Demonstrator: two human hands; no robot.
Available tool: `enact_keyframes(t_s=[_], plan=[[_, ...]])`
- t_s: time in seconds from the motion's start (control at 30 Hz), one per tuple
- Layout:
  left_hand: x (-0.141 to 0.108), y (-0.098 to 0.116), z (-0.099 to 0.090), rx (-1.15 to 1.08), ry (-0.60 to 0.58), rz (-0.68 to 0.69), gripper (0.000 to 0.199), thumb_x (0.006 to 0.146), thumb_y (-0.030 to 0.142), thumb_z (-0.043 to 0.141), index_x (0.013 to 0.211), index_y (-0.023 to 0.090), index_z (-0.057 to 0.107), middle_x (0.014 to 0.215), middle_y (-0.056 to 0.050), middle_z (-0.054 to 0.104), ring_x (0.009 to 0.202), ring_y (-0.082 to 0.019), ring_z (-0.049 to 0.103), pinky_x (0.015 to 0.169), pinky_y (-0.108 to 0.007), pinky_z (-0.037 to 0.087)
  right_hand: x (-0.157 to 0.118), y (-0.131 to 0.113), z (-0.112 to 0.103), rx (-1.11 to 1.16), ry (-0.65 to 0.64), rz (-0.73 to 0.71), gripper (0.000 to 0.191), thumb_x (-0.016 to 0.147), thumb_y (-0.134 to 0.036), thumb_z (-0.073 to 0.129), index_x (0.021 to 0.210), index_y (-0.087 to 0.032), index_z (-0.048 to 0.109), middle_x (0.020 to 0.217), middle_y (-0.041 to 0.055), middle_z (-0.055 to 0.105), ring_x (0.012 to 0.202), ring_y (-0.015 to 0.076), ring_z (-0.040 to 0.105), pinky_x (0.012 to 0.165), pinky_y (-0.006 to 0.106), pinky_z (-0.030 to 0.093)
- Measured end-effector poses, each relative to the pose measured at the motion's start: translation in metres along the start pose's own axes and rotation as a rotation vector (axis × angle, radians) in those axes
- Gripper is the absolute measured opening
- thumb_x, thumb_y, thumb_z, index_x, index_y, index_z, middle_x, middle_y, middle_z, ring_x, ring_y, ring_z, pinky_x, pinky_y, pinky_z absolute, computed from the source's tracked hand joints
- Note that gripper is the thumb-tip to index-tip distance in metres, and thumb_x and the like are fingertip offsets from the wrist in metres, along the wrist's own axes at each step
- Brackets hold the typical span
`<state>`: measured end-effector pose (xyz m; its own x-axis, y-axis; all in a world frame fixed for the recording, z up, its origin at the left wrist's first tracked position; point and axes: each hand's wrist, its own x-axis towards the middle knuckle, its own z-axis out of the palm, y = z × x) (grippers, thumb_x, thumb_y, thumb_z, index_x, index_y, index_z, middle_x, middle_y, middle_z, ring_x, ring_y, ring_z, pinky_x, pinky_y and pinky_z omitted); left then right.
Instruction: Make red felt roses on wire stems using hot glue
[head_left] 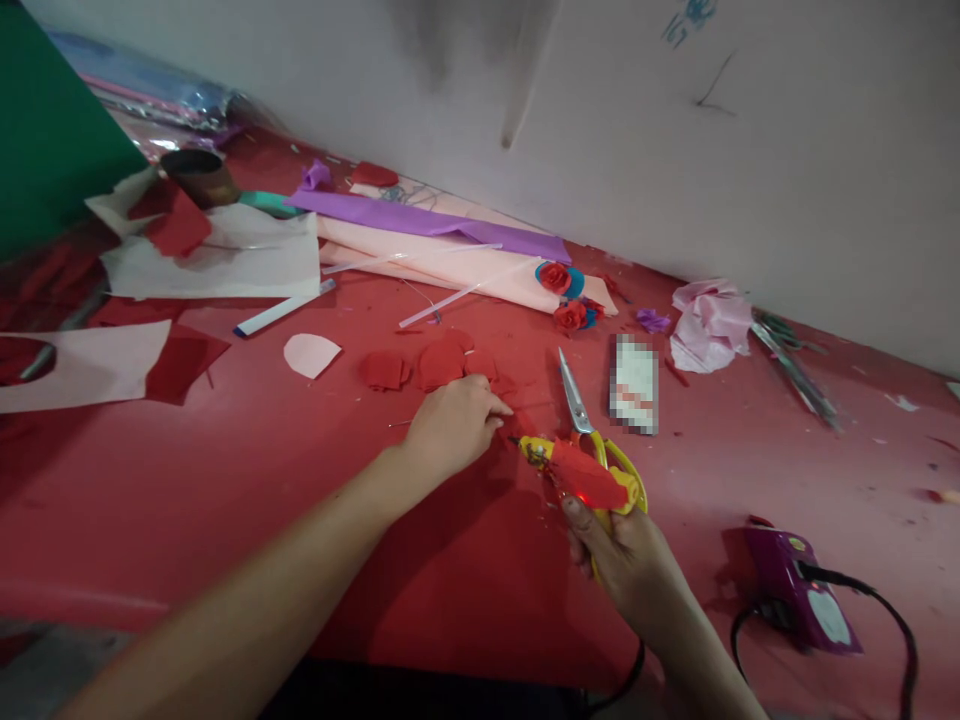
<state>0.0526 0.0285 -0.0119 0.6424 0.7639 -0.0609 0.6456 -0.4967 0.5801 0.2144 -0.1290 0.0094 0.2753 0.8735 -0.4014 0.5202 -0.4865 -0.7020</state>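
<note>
My right hand (pixel 619 550) is closed around the handle of a glue gun (pixel 589 475), yellow with a red wrap. The gun's dark nozzle points left, towards my left hand (pixel 454 425). The fingers of my left hand are bent in over the table, and what lies in them blends with the red surface. Just beyond those fingers are red petal-shaped cutouts (pixel 442 362), with a smaller stack of red cutouts (pixel 385 369) to their left. Scissors (pixel 576 395) with yellow handles lie partly behind the glue gun, blades spread little or not at all.
A phone (pixel 634 385) lies right of the scissors. Red fabric flowers (pixel 556 278), clear glue sticks (pixel 457 298) and rolled pale sheets (pixel 450 265) lie farther back. At right is a purple power box (pixel 799 590) with black cables. A white wall (pixel 712 180) bounds the red table (pixel 247 520).
</note>
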Motion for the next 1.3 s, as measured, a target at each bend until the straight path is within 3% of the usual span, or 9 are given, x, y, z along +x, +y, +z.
enact_keyframes(t_s=[0.33, 1.3], plan=[[0.000, -0.001, 0.001, -0.005, -0.008, -0.001, 0.028, 0.082, 0.020, 0.055, 0.102, 0.029, 0.073, 0.092, -0.005, 0.064, 0.081, -0.018, 0.061, 0.078, -0.032, 0.049, 0.004, 0.002, 0.002, -0.027, -0.002, -0.014, 0.054, 0.088, -0.056, 0.044, 0.049, -0.020, 0.051, 0.047, 0.0013, 0.052, 0.040, 0.0112, 0.049, 0.043, 0.024, 0.039], [0.000, 0.000, 0.000, -0.003, -0.018, -0.004, 0.027, 0.083, 0.021, 0.055, 0.102, 0.029, 0.073, 0.093, -0.005, 0.064, 0.083, -0.018, 0.061, 0.078, -0.032, 0.048, 0.004, -0.008, -0.002, -0.038, 0.008, 0.055, 0.046, 0.087, -0.053, 0.045, 0.055, -0.020, 0.050, 0.048, -0.0003, 0.054, 0.042, 0.0113, 0.051, 0.046, 0.024, 0.042]])
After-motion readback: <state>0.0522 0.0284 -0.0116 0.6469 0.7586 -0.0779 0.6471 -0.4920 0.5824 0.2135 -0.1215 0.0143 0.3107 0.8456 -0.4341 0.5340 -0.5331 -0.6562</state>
